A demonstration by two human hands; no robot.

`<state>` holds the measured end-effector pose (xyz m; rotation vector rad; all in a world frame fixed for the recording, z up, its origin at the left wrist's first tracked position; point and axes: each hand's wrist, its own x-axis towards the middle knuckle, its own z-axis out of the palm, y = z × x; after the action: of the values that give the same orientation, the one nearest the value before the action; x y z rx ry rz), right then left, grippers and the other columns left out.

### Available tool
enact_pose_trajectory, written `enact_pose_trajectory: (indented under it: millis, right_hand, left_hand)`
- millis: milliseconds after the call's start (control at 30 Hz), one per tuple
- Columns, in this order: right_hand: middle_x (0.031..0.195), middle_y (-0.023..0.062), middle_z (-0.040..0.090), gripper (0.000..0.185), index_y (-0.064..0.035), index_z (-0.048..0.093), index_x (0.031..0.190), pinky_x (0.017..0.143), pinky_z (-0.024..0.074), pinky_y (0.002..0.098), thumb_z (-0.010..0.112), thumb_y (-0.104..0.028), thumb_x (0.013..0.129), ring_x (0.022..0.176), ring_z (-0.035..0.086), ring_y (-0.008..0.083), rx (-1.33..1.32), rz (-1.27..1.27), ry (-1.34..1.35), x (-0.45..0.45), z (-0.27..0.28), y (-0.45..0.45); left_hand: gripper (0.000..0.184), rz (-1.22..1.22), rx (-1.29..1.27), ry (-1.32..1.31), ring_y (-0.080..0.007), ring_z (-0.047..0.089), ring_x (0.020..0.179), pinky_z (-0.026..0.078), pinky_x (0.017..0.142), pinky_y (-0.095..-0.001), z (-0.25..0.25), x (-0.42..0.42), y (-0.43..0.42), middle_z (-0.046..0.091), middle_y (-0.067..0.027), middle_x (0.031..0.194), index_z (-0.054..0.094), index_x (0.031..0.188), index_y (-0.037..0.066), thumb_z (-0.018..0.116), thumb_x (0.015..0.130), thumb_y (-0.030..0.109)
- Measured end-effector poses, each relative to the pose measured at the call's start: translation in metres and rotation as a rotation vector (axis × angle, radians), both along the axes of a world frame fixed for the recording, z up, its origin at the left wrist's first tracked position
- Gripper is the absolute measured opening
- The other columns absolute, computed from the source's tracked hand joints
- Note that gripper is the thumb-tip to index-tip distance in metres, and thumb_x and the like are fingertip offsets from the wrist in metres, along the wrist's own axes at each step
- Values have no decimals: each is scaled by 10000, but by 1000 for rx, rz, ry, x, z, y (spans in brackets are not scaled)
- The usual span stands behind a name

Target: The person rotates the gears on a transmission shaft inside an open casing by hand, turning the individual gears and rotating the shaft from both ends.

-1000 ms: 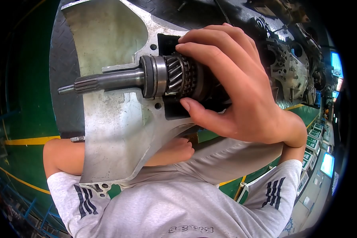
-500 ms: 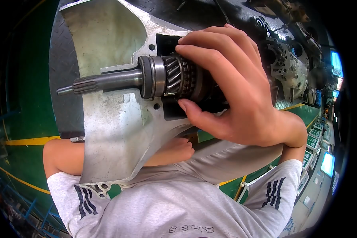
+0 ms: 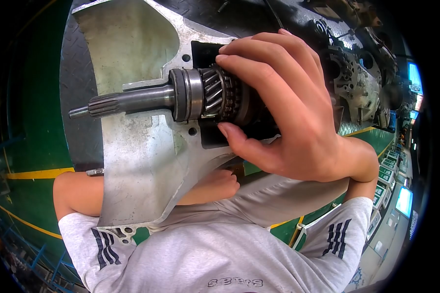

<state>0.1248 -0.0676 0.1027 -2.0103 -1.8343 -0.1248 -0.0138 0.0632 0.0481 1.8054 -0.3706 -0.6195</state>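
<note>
While my right hand (image 3: 298,112) arches over its toothed end, the gear shaft (image 3: 149,97) lies across the grey metal casing (image 3: 142,185), left of the frame's centre. Its long axis runs nearly level, dipping slightly towards the left, where its narrow tip points; the thicker end disappears under my palm. I see plain steel at the tip, then fine straight splines, a smooth shank, a dark collar (image 3: 180,95) beside a bright ring (image 3: 194,94), slanted gear teeth (image 3: 212,90) and rows of small dark studs. My right fingers curve round the far side, the thumb round the near side; how firmly they press I cannot tell. My left hand (image 3: 222,185), curled below centre, is partly covered by the casing, so I cannot tell whether it grasps anything.
</note>
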Motion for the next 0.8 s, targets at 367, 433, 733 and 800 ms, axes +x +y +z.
enact_pose_trajectory:
  millis: [367, 433, 733, 800]
  right_hand:
    - [1293, 183, 651, 811, 17, 622, 1345, 1083, 439, 525, 916, -198, 620, 1241, 587, 403, -122, -13, -35, 4, 21, -1]
    - [1297, 175, 649, 840, 3, 618, 1358, 1083, 439, 522, 921, -204, 602, 1244, 584, 397, -180, -12, -56, 8, 30, -4]
    - [1285, 165, 651, 890, -8, 622, 1360, 1065, 450, 520, 923, -187, 542, 1236, 583, 388, -279, 14, -133, 14, 29, -6]
    - [1274, 179, 652, 879, 6, 626, 1352, 1048, 462, 510, 921, -186, 547, 1221, 588, 399, -246, 24, -81, 13, 25, -5]
  left_hand:
    - [286, 38, -23, 34, -249, 689, 1119, 575, 945, -337, 3, 1, 3, 693, -152, 1170, 632, 1211, -37, 661, 974, 121]
    - [288, 47, -31, 43, -249, 689, 1121, 575, 946, -336, 3, 0, 3, 693, -152, 1172, 632, 1213, -37, 662, 974, 122]
    - [297, 84, -49, 61, -247, 689, 1128, 575, 951, -336, 7, -1, 6, 694, -152, 1180, 632, 1221, -37, 666, 975, 125]
    - [298, 91, -55, 66, -247, 689, 1129, 575, 952, -336, 7, -1, 6, 694, -152, 1181, 632, 1223, -37, 667, 975, 126]
